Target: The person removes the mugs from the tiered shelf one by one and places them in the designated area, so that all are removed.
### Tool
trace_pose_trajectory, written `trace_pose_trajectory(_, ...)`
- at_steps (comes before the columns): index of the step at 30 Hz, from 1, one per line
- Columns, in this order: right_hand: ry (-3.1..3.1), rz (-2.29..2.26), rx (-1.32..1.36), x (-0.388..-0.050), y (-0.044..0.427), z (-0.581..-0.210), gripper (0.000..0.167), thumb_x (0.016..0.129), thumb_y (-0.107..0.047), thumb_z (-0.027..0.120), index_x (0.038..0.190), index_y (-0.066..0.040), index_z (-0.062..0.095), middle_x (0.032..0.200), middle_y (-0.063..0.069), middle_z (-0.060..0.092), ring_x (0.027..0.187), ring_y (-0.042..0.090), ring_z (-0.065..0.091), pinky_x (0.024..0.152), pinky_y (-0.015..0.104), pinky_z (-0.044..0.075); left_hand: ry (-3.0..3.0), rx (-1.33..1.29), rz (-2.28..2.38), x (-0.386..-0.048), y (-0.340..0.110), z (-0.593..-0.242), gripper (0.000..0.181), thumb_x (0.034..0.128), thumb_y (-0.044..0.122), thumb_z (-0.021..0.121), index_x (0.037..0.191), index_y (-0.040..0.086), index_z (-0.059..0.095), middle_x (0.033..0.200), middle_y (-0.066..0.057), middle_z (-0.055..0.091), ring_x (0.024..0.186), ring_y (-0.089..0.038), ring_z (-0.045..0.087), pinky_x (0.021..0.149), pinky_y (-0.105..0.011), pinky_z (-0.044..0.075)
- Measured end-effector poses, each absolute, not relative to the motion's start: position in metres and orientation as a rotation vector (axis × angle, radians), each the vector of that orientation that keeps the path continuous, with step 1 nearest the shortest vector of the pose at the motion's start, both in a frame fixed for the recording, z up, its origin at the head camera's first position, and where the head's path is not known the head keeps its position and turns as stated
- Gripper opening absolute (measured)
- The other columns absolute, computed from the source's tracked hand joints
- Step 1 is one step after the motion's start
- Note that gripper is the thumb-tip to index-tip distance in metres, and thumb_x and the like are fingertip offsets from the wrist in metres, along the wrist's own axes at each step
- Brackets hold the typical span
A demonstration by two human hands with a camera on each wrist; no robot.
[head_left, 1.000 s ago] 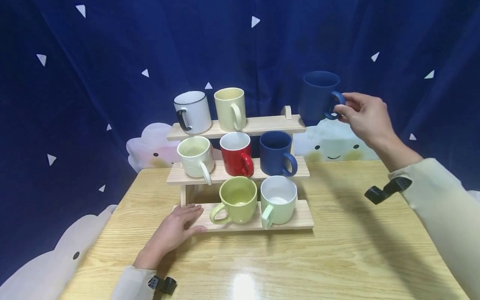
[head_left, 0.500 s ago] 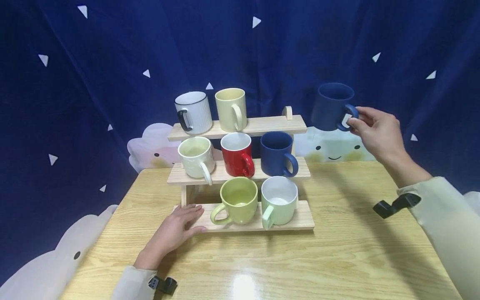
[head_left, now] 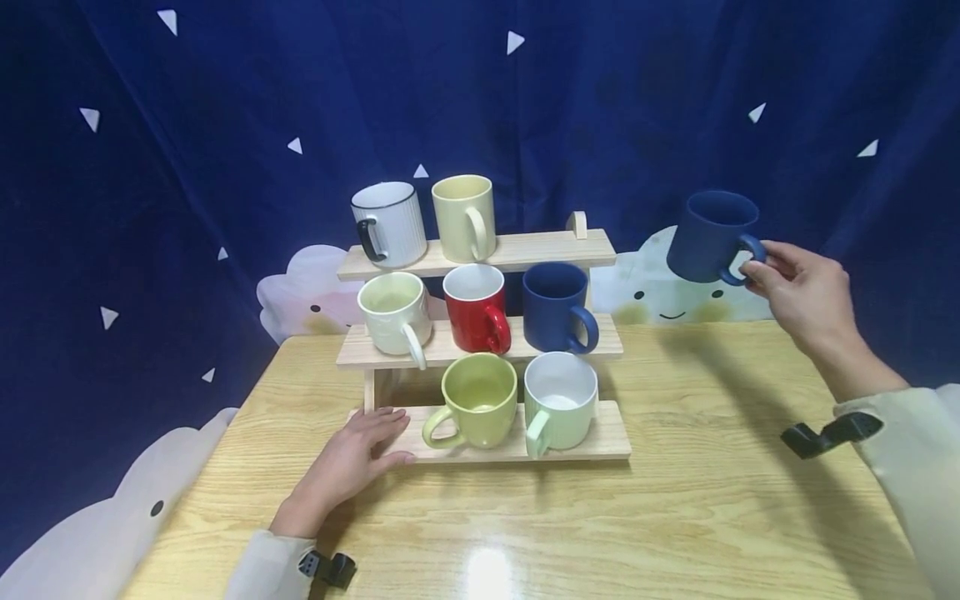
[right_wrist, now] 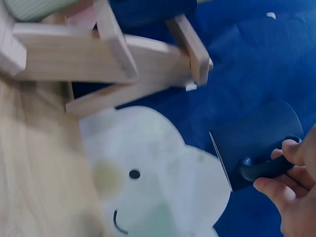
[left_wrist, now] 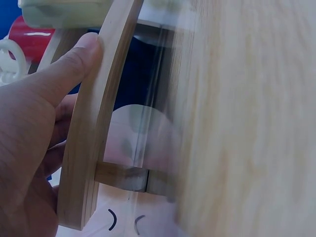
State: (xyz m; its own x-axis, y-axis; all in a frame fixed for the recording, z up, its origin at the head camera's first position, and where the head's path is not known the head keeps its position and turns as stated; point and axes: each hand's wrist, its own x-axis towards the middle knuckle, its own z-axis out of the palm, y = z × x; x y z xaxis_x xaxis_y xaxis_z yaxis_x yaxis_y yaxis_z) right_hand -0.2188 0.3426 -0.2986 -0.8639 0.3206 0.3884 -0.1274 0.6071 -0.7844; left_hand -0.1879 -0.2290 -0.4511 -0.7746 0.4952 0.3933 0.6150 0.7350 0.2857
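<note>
Blue mug [head_left: 711, 237] hangs aloft at two o'clock from the rack [head_left: 543, 247], right hand [head_left: 813, 300] pinching its handle [head_left: 733, 277] (presumably keeps the cup's body clear). Left hand [head_left: 347, 462], fingers loosely extended, rests on the bottom shelf [head_left: 616, 433], eight o'clock, probably steadying everything.

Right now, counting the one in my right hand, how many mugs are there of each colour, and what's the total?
Dark blue: 2, the held mug and the shelved mug
White mug with black rim: 1
Pale yellow mug: 1
Cream mug: 1
Red mug: 1
Olive-green mug: 1
Mint-green mug: 1
Total: 8 mugs
</note>
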Motion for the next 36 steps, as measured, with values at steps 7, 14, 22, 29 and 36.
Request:
trace_pose_trajectory(7,-2.365,1.131,-0.181,-0.212,0.371,-0.323,0.050,0.098,-0.026,0.061,0.137,0.005,0.053,0.072,-0.047,0.047,0.068,-0.021,0.055,0.068,0.000,0.044,-2.692,-0.851,-0.592,-0.188,-0.228,-0.448,0.066,0.0814,0.053,0.072,0.127,0.006,0.065,0.131,-0.008,0.062,0.126,-0.033,0.052,0.113,-0.058,0.026)
trace_pose_trajectory(14,-2.381,1.098,-0.261,-0.209,0.396,-0.347,0.051,0.097,-0.027,0.061,0.136,0.005,0.053,0.070,-0.048,0.046,0.066,-0.023,0.051,0.056,0.001,0.041,-2.682,-0.855,-0.592,-0.187,-0.229,-0.447,0.067,0.0809,0.054,0.072,0.126,0.006,0.065,0.131,-0.008,0.062,0.126,-0.033,0.053,0.113,-0.058,0.027)
trace_pose_trajectory(22,-2.335,1.183,-0.340,-0.211,0.415,-0.374,0.054,0.098,-0.024,0.061,0.139,0.009,0.047,0.071,-0.047,0.046,0.065,-0.023,0.052,0.058,0.000,0.042,-2.673,-0.865,-0.596,-0.188,-0.229,-0.448,0.065,0.0812,0.051,0.073,0.126,0.005,0.065,0.131,-0.008,0.062,0.126,-0.032,0.053,0.113,-0.058,0.026)
trace_pose_trajectory(29,-2.375,1.181,-0.407,-0.216,0.433,-0.395,0.054,0.099,-0.026,0.059,0.140,0.007,0.046,0.070,-0.049,0.042,0.063,-0.024,0.050,0.058,0.000,0.041,-2.682,-0.864,-0.600,-0.188,-0.229,-0.448,0.065,0.0820,0.050,0.073,0.128,0.005,0.065,0.132,-0.008,0.062,0.127,-0.033,0.052,0.113,-0.058,0.026)
trace_pose_trajectory(36,-2.350,1.225,-0.474,-0.220,0.445,-0.410,0.056,0.098,-0.027,0.061,0.141,0.007,0.046,0.071,-0.043,0.051,0.060,-0.021,0.052,0.055,0.001,0.042,-2.704,-0.848,-0.618,-0.187,-0.229,-0.449,0.066,0.0826,0.052,0.071,0.129,0.006,0.064,0.132,-0.007,0.062,0.128,-0.031,0.051,0.115,-0.057,0.024)
